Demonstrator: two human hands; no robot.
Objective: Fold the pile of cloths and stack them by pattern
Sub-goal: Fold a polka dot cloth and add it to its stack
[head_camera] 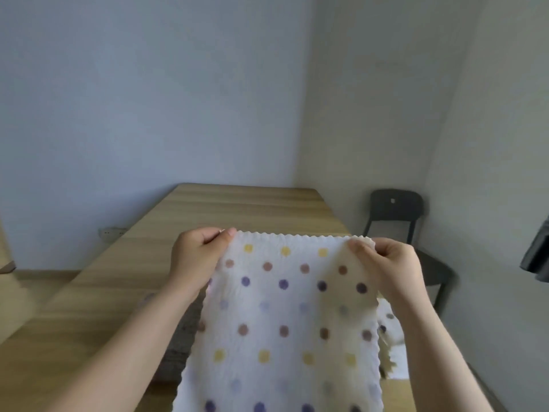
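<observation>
Above wooden table [118, 292], left hand [197, 260] and right hand [389, 269] pinch dotted cloth's [282, 322] top corners; it hangs lengthwise.

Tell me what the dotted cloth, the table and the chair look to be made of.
Cloth: soft, fluffy fabric, probably microfibre or terry; it drapes limply, with a zigzag-cut edge.
Table: wood or wood-look laminate, matte; light streaky grain runs lengthwise.
Chair: likely moulded plastic, dark and matte; smooth one-piece back, too far to be sure.
</observation>
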